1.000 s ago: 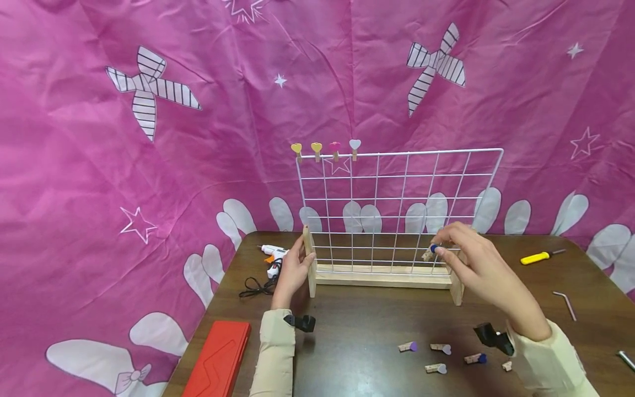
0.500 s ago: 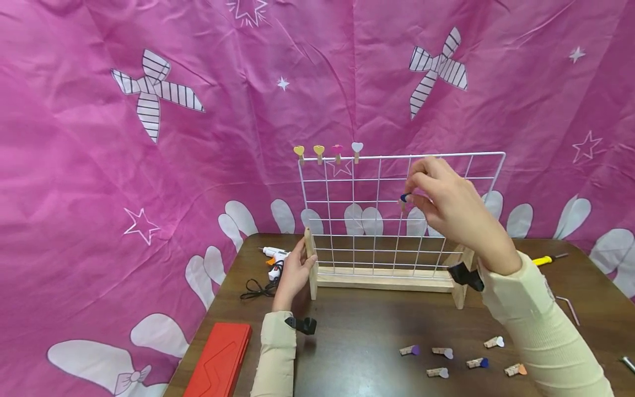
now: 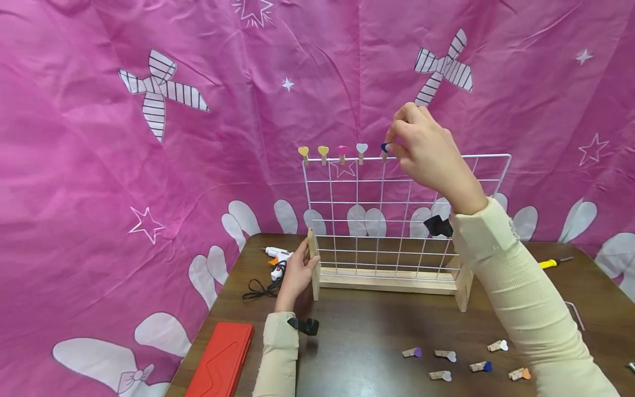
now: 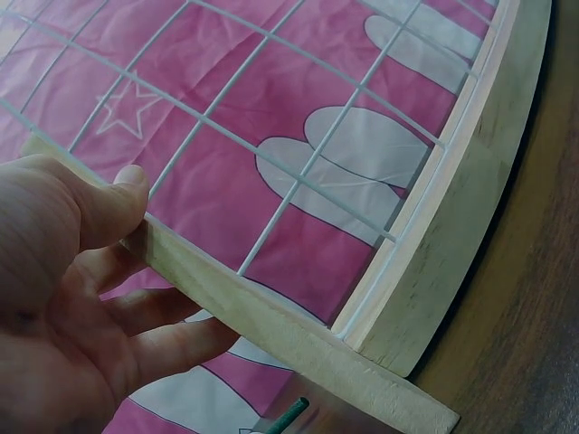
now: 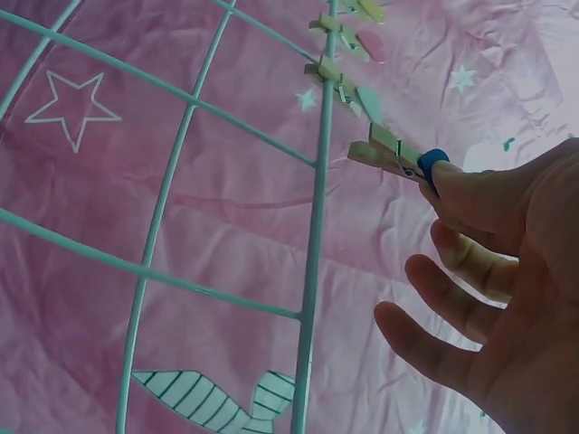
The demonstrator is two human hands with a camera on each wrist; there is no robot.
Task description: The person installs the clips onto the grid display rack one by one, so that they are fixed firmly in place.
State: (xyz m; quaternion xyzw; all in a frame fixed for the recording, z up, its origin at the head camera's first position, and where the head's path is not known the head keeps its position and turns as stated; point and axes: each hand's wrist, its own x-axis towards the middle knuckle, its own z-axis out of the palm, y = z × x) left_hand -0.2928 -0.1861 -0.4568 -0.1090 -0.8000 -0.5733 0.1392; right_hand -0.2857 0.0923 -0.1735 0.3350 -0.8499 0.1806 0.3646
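My right hand (image 3: 429, 146) pinches a small wooden clothespin (image 5: 384, 154) by its end with a dark blue heart (image 5: 434, 165). The pin's spread tips face the top wire of the white grid rack (image 3: 382, 202), a small gap away in the right wrist view. Clipped along that wire to the left are two yellow-heart clothespins (image 3: 323, 151), a pink one (image 3: 342, 153) and a white one (image 3: 361, 150). My left hand (image 3: 296, 275) grips the wooden side post (image 4: 208, 271), thumb on one side and fingers on the other.
Several clothespins with coloured hearts, such as a purple one (image 3: 413, 352) and an orange one (image 3: 519, 374), lie on the brown table (image 3: 357, 342). A red case (image 3: 220, 358) sits at left, a white glue gun (image 3: 279, 255) behind. A yellow screwdriver (image 3: 549, 263) lies at right.
My right hand has carried the blue-heart clothespin up and left, from low in front of the grid to the top wire. The left hand keeps its hold on the post.
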